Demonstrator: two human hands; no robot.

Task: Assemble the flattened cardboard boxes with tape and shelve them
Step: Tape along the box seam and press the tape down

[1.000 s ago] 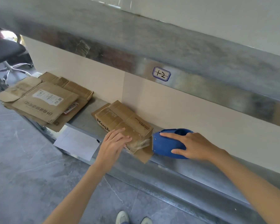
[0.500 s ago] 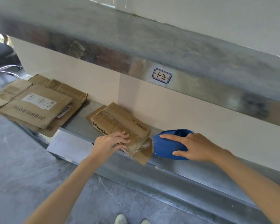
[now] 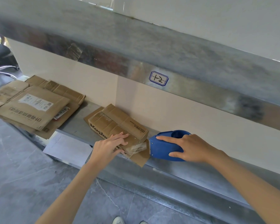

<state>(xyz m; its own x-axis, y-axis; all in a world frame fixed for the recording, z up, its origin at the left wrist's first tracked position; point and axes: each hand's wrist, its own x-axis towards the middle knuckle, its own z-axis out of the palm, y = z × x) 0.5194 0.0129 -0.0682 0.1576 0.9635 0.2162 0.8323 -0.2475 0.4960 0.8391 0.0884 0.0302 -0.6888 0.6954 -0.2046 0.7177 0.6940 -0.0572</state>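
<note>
While the left hand (image 3: pixel 109 147) lies on the small flattened cardboard box (image 3: pixel 116 122), its fingers stretch nearly straight across the box's near corner; they rest on the top face and do not curl round it. That box lies flat on the metal shelf (image 3: pixel 192 172), slanting away from the hand toward the back wall. A loose flap pokes out beneath the hand's fingertips, over the shelf's front edge. A crumpled strip of clear tape sits on the box end just beyond the fingertips.

Just to the right of that hand, the right hand (image 3: pixel 189 147) grasps the blue tape dispenser (image 3: pixel 163 148). The index finger runs along the top and the thumb along the near side, so the body is clasped between them. The dispenser stands on the shelf, and its toothed end meets the taped end of the small box.

Well off to the left of the left hand, a stack of larger flattened boxes (image 3: pixel 34 109) lies on the same shelf, hanging over its front edge. A white sheet (image 3: pixel 66 147) hangs from the shelf front just left of the left wrist. Above both hands, a label reading "1-2" (image 3: pixel 158 78) is stuck on the front of the upper shelf. Shoe tips (image 3: pixel 118 220) show on the grey floor below the forearms.
</note>
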